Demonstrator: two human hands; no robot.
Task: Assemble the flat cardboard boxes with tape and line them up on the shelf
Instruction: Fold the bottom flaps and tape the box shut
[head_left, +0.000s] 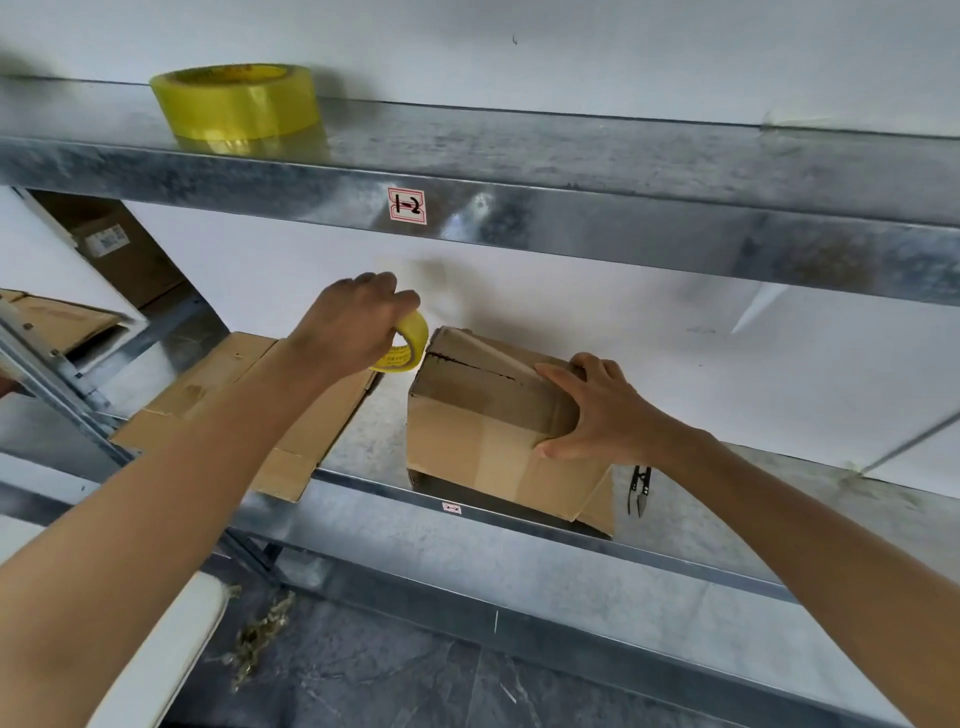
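A brown cardboard box (467, 441) stands on the metal shelf (519, 525), its top flaps folded shut with a dark seam across them. My right hand (597, 410) presses on the box's top right corner, fingers over the flap and thumb on the front face. My left hand (353, 327) grips a small yellow tape roll (410, 345) at the box's top left edge. A strip of clear tape runs from the roll onto the far flap. Flat cardboard boxes (234, 405) lie stacked on the shelf to the left, partly under my left forearm.
A large yellow tape roll (236, 101) sits on the upper shelf (571, 202), which overhangs the work area. Black thread snips (639, 488) lie right of the box. More boxes (62, 317) sit on a neighbouring rack at left. Tape scraps (260, 639) litter the grey floor.
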